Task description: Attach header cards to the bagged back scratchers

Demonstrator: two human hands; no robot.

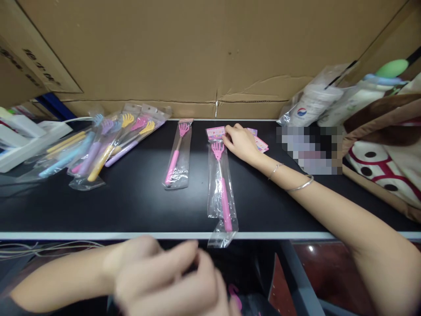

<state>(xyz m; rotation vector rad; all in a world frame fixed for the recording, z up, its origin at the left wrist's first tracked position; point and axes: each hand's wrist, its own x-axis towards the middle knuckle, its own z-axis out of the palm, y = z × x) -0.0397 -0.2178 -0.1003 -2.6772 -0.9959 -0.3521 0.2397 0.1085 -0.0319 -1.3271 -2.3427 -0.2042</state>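
My right hand (241, 142) has its fingers and thumb closed at the edge of a pink printed card (215, 133). The card lies at the top end of a clear plastic bag holding a pink back scratcher (224, 197), whose bag end overhangs the table's front edge. More printed cards (261, 144) lie partly under that hand. My left hand (174, 276), blurred, is in front of the table edge with its fingers curled together; what they hold, if anything, is hidden. Left of the middle lies another bagged pink back scratcher (173, 164).
Several bagged back scratchers (98, 151) in mixed colours are heaped on the left of the black table (141, 206). A white rack-like object (29, 140) stands at far left. On the right are a bagged cup (312, 105), a bottle (360, 94) and a cloth bag (388, 162). Cardboard (164, 52) walls the back.
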